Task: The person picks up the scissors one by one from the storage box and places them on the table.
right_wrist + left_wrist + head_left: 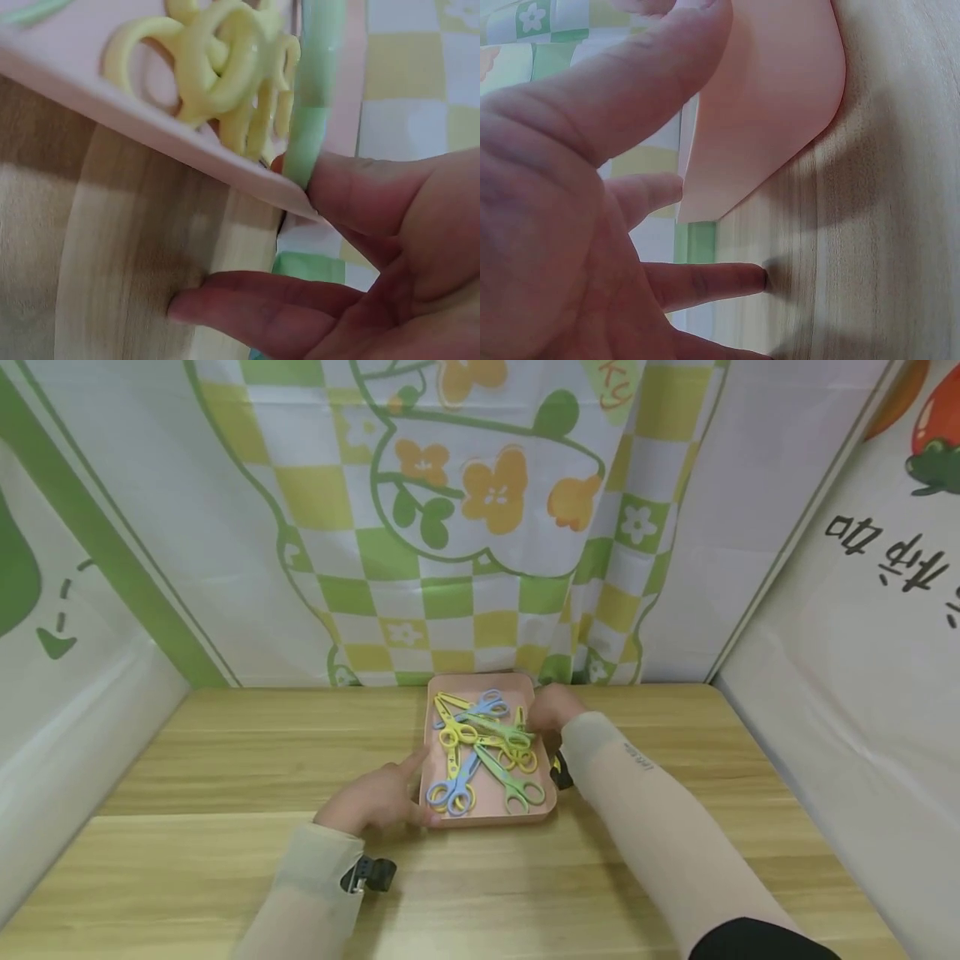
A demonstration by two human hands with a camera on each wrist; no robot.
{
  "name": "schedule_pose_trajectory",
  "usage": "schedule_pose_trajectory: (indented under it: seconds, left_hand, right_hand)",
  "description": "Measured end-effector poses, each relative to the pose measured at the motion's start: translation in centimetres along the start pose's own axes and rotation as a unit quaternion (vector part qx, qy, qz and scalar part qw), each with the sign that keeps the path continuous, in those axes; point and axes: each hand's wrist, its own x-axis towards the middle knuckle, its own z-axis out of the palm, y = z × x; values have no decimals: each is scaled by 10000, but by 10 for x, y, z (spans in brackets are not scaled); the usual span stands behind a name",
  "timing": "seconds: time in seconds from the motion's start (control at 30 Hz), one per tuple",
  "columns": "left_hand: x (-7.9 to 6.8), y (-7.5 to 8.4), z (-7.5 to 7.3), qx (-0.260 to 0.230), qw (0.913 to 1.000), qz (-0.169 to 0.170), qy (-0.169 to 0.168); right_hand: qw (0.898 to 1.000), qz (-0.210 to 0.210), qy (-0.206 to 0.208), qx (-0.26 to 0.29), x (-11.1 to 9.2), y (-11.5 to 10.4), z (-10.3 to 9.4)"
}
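Note:
A shallow pink tray [480,820] holds several pairs of yellow, blue and green children's scissors, heaped across one another. My left hand [378,797] is at the tray's near left corner; in the left wrist view its thumb [660,67] lies against the tray wall [772,97], with the other fingers spread and straight. At the tray's right side, my right hand [553,708] reaches over the rim. In the right wrist view, its thumb and a mostly hidden fingertip pinch the end of a pair of green scissors [313,97], beside yellow scissors [221,60].
The tray stands on a wood-grain table [225,760], its far end close to a checkered curtain [450,610]. White printed walls [847,635] rise at both sides. A black wrist camera [369,872] sits on my left wrist.

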Motion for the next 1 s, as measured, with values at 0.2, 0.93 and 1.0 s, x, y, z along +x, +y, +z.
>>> schedule_pose_trajectory:
  seconds: [0.2, 0.93, 1.0]
  left_hand:
    - [-4, 5, -5, -24, 9998, 198, -56]
    - [-8, 9, -6, -60, 9999, 89, -64]
    - [-7, 8, -5, -67, 9999, 89, -52]
  right_hand:
    - [9777, 763, -435, 1905, 4, 14, -6]
    - [9428, 1174, -71, 3121, -27, 85, -9]
    - [9601, 1020, 65, 2603, -30, 93, -11]
